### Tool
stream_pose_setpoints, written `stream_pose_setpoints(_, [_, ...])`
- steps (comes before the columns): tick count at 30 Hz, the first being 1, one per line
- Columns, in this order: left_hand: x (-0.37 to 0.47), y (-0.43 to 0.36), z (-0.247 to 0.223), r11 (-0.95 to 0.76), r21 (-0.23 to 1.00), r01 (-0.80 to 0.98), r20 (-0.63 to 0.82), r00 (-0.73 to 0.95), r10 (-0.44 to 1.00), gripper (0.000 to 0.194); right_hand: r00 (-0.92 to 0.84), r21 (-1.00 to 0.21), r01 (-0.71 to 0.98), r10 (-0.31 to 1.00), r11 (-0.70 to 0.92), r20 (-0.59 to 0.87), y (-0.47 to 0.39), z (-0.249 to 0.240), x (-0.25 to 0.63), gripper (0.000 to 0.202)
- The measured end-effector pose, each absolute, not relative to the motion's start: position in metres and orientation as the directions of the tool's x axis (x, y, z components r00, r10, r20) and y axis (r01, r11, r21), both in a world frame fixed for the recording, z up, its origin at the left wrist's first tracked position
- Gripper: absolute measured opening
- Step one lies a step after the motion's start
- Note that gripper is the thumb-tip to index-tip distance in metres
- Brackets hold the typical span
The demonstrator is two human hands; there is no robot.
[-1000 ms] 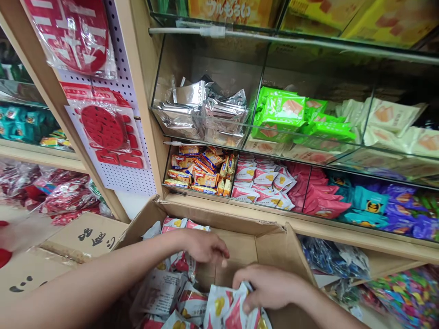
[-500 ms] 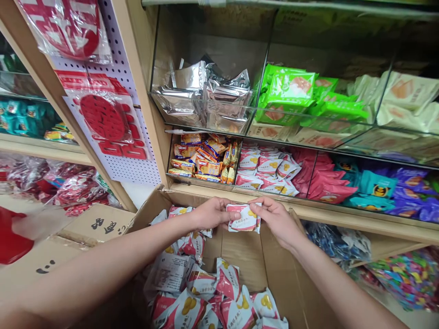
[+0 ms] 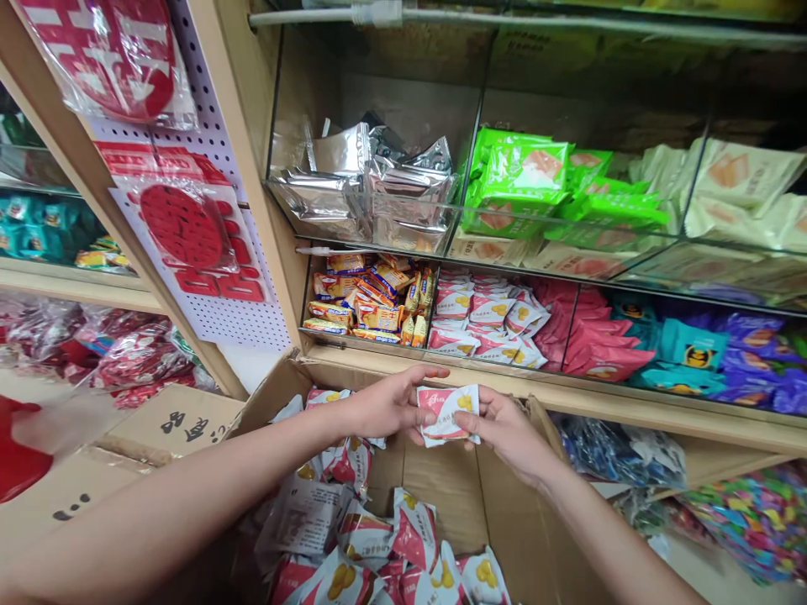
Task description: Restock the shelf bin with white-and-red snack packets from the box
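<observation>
Between my two hands is a small white and pink snack packet [image 3: 449, 410] with yellow pictures on it. My left hand [image 3: 403, 405] grips its left side, thumb on the front and index finger lifted off above. On the right side my right hand [image 3: 501, 424] pinches it, thumb across the front and fingers behind. Both hands are over an open cardboard box [image 3: 441, 487], where several like packets [image 3: 366, 538] lie in a loose heap. Beyond the hands, a shelf compartment holds matching white and pink packets [image 3: 492, 313].
Neighbouring compartments hold orange snack packets [image 3: 377, 304], pink packets [image 3: 602, 340], teal packets [image 3: 690, 344] and purple packets [image 3: 756, 353]. Silver pouches [image 3: 378, 185] and green packets [image 3: 530, 172] fill the clear bins above. Red decorations [image 3: 182, 227] hang on a pegboard at left.
The packet has tilted slightly and shows more of its front print. My left index finger has lifted off its top edge, and my right thumb has moved lower. The view has shifted slightly.
</observation>
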State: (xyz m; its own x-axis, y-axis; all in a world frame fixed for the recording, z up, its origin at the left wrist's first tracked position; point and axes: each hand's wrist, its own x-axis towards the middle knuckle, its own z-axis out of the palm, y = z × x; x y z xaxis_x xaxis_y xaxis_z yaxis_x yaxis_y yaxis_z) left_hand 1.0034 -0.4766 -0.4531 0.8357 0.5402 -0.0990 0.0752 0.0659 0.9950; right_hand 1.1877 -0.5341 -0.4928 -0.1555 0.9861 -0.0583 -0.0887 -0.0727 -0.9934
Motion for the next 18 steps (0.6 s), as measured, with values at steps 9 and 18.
stream_pose_setpoints(9, [0.996,-0.472,-0.448,-0.042,0.992,0.123,-0.079,0.825,0.559,0.071,-0.041,-0.993,0.091,0.997,0.072,0.069,-0.519,-0.465,1.205,0.036])
stream_pose_setpoints(18, [1.0,-0.457,-0.475,-0.07,0.975,0.21,-0.114,0.746,0.656,0.041,0.193,-0.615,0.775,0.872,0.146,0.451,-0.415,-0.432,1.231,0.028])
